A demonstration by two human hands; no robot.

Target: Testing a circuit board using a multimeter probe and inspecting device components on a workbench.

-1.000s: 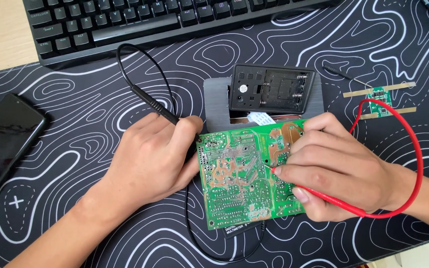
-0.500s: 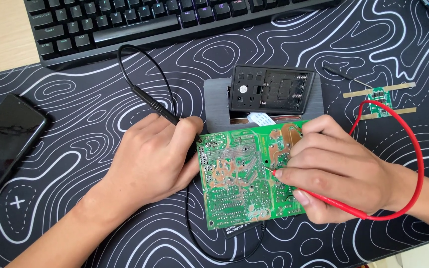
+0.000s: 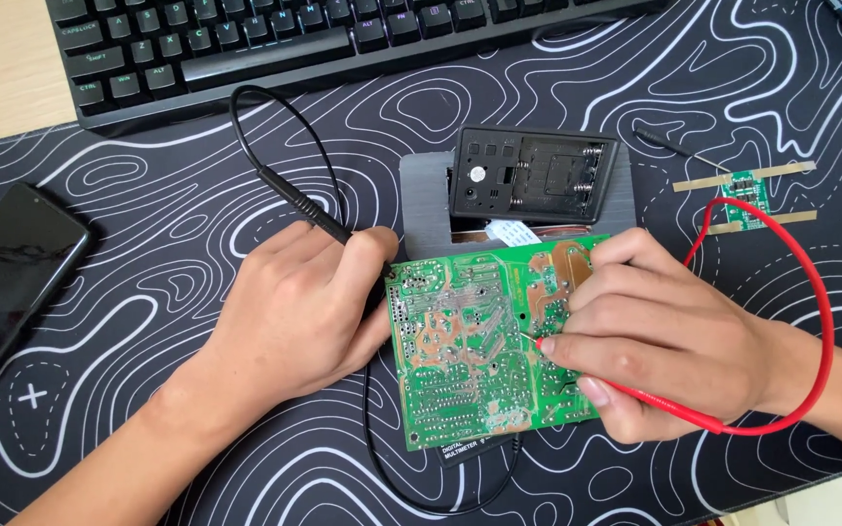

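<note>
- Step in hand, as I judge it: probing the green circuit board (image 3: 479,341), solder side up, at the worktop's centre.
- Left hand (image 3: 294,312), at the board's 9 o'clock, grips the black probe (image 3: 304,209); right hand (image 3: 655,341), at 3 o'clock, pinches the red probe (image 3: 577,365) against the board.
- Next move probably calls for steady tips on neighbouring pads.
- Board's long axis runs 12 to 6 o'clock, slightly tilted.

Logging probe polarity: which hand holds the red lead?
The right hand holds the red lead on the large green circuit board; the left hand holds the black probe.
</note>
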